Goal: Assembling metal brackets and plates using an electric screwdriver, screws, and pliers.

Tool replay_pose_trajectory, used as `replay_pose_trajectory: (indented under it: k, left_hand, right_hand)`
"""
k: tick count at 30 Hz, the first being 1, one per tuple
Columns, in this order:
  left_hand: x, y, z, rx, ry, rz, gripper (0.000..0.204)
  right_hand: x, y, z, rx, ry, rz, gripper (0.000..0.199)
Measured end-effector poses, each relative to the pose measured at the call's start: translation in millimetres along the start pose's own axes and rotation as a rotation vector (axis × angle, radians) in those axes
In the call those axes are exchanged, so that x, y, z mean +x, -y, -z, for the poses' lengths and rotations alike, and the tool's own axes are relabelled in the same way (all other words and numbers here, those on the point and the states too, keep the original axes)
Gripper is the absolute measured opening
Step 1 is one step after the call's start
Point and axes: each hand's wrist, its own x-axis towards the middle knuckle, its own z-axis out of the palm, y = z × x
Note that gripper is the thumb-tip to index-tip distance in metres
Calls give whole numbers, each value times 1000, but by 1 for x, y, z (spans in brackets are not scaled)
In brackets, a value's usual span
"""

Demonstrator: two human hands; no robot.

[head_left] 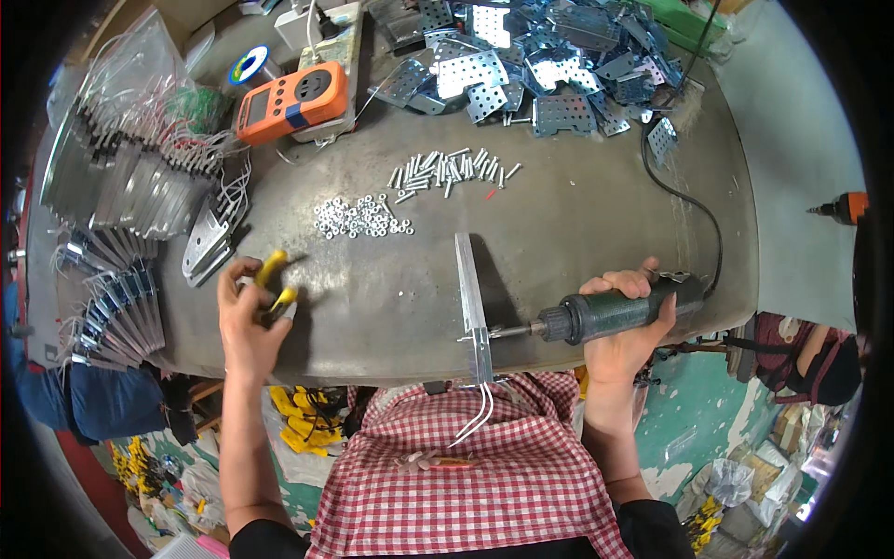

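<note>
My left hand is closed around a tool with yellow handles, which looks like pliers; its jaws are hidden. In my right hand lies a dark corded electric screwdriver, pointing left. Its bit reaches the side of a long narrow silver metal part near the table's front edge. Two white wires trail from that part's near end over my checked apron. Beyond it are a pile of screws and a pile of nuts.
Perforated metal plates are heaped at the back. An orange meter and a solder spool stand at the back left. Wired metal parts crowd the left side. The screwdriver's black cord curves along the right.
</note>
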Motion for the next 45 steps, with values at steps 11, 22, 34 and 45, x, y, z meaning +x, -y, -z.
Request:
replay_pose_trajectory:
  k: [11,22,34,45]
  left_hand:
    - [12,-99,-39,-1027,149,115,47]
    - [15,-166,-49,-1203,99,-67,57]
    - [9,-177,-62,-1113,15,-254,18]
    - [-1,-149,-25,-985,-429,-2,26]
  right_hand:
    - [-1,-2,1,-30,12,3,39]
    - [0,-4,-3,-95,16,23,40]
    - [-10,-10,-8,-78,56,158,30]
    - [-3,-5,-5,-84,23,86,36]
